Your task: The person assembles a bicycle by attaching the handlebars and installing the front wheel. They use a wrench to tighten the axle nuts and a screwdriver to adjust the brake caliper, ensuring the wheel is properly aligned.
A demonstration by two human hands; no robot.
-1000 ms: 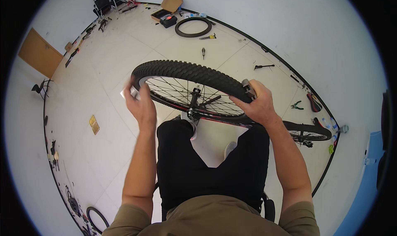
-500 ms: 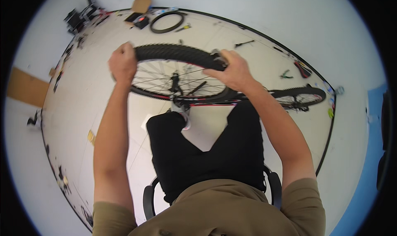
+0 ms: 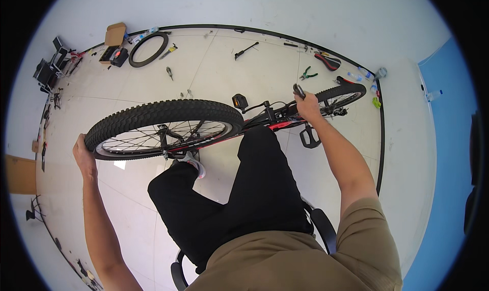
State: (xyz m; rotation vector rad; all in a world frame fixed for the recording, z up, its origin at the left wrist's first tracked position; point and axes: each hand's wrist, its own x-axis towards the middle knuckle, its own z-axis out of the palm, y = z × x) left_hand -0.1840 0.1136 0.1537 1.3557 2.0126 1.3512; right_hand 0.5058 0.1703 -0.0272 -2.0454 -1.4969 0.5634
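Note:
A bicycle wheel with a knobbly black tire [image 3: 165, 110] lies across my view at the left, attached to the red and black bicycle frame [image 3: 279, 125]. My left hand [image 3: 85, 156] is closed round the tire's left edge, its fingers partly behind the rubber. To the right, over the frame, my right hand [image 3: 307, 107] is closed round a short tool with a dark, shiny end [image 3: 299, 90]; its exact kind is hidden in the grip. A pedal [image 3: 239, 101] stands up beyond the frame, and another pedal [image 3: 309, 137] hangs below my right wrist. The other wheel [image 3: 340, 97] is at the far right.
On the floor beyond lie a loose tire [image 3: 148, 50], a yellow-handled tool [image 3: 168, 51], a screwdriver-like tool [image 3: 169, 73], green-handled pliers [image 3: 308, 73] and a saddle [image 3: 327, 61]. An open cardboard box [image 3: 115, 34] stands at the back left. Chair armrests [image 3: 323, 225] flank me.
My right hand has left the tire and moved right, over the frame, with the tool still in it. The wheel and my left hand sit lower and further left; the view has turned right.

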